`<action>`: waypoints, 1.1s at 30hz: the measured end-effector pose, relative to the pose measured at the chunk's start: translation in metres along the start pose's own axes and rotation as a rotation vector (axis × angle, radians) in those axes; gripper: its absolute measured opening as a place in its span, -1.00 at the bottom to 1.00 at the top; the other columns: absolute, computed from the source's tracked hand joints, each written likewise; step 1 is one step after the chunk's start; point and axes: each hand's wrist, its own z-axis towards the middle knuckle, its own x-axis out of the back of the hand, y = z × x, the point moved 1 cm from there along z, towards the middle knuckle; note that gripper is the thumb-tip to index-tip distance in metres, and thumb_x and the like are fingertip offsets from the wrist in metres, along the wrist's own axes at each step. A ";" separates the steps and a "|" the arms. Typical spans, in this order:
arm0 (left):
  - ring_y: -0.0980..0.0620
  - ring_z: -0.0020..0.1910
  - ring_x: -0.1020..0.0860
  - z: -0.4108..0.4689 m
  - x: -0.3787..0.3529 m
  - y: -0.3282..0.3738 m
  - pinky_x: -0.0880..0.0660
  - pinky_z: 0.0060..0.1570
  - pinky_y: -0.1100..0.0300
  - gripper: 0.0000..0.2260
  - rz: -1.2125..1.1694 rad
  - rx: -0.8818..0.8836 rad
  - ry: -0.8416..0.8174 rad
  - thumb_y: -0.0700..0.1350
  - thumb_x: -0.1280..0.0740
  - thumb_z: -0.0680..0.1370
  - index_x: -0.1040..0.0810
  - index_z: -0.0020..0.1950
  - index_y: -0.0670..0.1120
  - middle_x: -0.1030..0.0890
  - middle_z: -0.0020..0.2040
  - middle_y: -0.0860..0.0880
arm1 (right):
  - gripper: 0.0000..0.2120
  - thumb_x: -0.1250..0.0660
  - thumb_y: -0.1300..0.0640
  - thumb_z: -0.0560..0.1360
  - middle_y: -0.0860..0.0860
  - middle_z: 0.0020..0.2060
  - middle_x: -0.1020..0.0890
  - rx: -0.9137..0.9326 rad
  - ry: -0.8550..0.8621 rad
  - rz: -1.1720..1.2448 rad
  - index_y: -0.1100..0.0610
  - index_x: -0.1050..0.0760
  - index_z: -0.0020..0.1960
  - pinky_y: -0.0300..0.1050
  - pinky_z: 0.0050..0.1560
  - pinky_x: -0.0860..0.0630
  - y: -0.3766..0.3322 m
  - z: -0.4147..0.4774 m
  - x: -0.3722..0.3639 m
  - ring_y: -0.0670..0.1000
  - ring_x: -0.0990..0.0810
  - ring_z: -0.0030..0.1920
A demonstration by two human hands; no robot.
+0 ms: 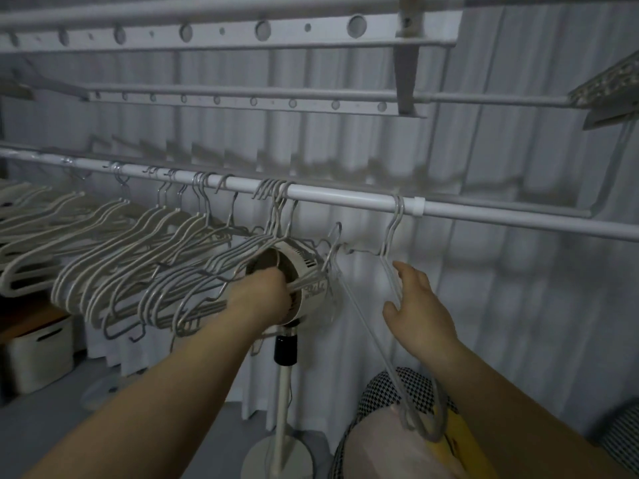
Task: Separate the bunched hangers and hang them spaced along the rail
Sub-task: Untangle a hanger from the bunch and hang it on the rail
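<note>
Head view: bunched grey hangers (166,285) crowd the left of the white rail (345,197). Left hand (266,295) grips a hanger arm before the fan (301,281). Right hand (415,305), fingers loosely spread, touches a lone hanger (392,236) hooked further right.

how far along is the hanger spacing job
Early. Done: one hanger hangs alone on the rail. In hand: the right hand touches that hanger; the left hand reaches into a bunched cluster. Left: the packed hangers further left.
</note>
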 end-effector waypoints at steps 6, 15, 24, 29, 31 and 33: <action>0.07 -0.24 -0.62 -0.072 0.002 -0.067 -0.54 -0.23 0.22 -0.80 -0.281 0.026 -0.148 -0.11 -0.18 0.57 -0.58 -0.01 -0.15 -0.67 -0.21 0.01 | -0.47 -0.23 0.18 0.50 0.11 0.41 -0.27 0.285 0.147 -0.213 0.16 -0.19 0.43 -0.05 0.35 -0.13 -0.039 -0.016 0.007 0.13 -0.23 0.38; 0.31 -0.41 -0.58 -0.156 0.054 -0.153 -0.44 -0.40 0.48 -0.77 -0.444 -0.072 -0.276 -0.24 -0.19 0.57 -0.51 -0.16 0.05 -0.62 -0.45 0.20 | -0.26 -0.26 0.09 0.51 0.04 0.45 -0.20 0.171 -0.362 0.357 0.03 0.14 0.50 -0.23 0.21 -0.31 -0.101 -0.043 -0.021 -0.03 -0.39 0.23; 0.19 -0.40 -0.60 -0.241 0.109 -0.246 -0.48 -0.37 0.38 -0.76 -0.556 -0.077 -0.310 -0.28 -0.21 0.55 -0.59 -0.15 -0.02 -0.68 -0.37 0.09 | -0.77 -0.14 0.13 0.57 0.03 -0.37 -0.48 -0.034 -0.584 0.884 0.20 -0.43 0.17 -0.37 -0.67 -0.25 -0.186 -0.091 -0.058 -0.12 -0.39 -0.57; 0.29 -0.39 -0.59 -0.269 0.124 -0.285 -0.48 -0.31 0.44 -0.75 -0.516 -0.017 -0.351 -0.28 -0.21 0.55 -0.57 -0.17 0.01 -0.66 -0.40 0.15 | -0.70 -0.09 0.14 0.59 -0.08 -0.66 -0.41 -0.038 -0.648 0.970 0.15 -0.36 -0.31 -0.39 -0.64 -0.22 -0.229 -0.125 -0.068 -0.13 -0.32 -0.65; 0.31 -0.30 -0.58 -0.274 0.125 -0.296 -0.46 -0.21 0.47 -0.79 -0.486 0.026 -0.305 -0.28 -0.24 0.54 -0.57 -0.18 -0.02 -0.66 -0.35 0.13 | -0.71 -0.12 0.14 0.57 -0.07 -0.65 -0.42 -0.040 -0.686 0.949 0.15 -0.34 -0.32 -0.35 -0.65 -0.31 -0.240 -0.138 -0.065 -0.12 -0.34 -0.64; 0.20 -0.12 -0.56 -0.275 0.123 -0.300 -0.41 -0.13 0.44 -0.88 -0.380 0.038 -0.227 -0.24 -0.26 0.54 -0.57 -0.11 -0.07 -0.63 -0.13 0.02 | -0.70 -0.16 0.15 0.56 -0.06 -0.63 -0.42 -0.085 -0.713 0.903 0.14 -0.32 -0.35 -0.31 -0.62 -0.40 -0.245 -0.150 -0.062 -0.12 -0.38 -0.62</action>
